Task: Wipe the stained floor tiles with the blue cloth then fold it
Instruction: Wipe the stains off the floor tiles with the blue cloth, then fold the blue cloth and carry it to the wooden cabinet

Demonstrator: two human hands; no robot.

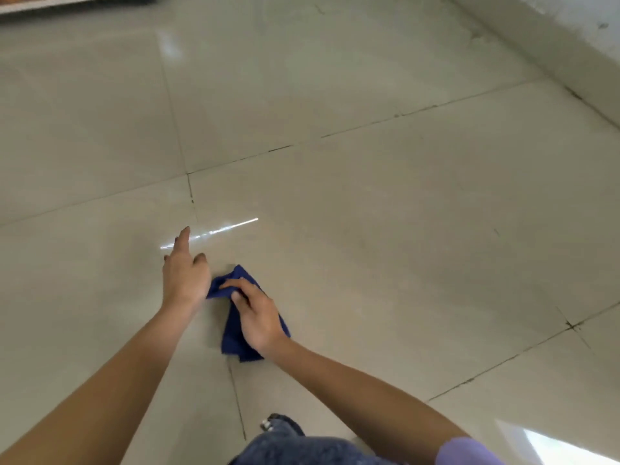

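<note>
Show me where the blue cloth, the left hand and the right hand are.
blue cloth (232, 333): head view, lower bunched part left of the wrist.
left hand (184, 276): head view, back of the hand.
right hand (258, 317): head view, back of the hand, over the cloth.

You are crouched indoors, in what looks like a room of a home or similar building, though the exact kind cannot be told. Large glossy beige floor tiles (369, 213) with dark, partly worn grout lines (362, 127) fill the view and mirror a strip light (214, 231). A pale wall (570, 31) with a tiled skirting (536, 45) meets them at upper right; a wood-toned furniture edge (67, 1) shows at upper left.
</note>
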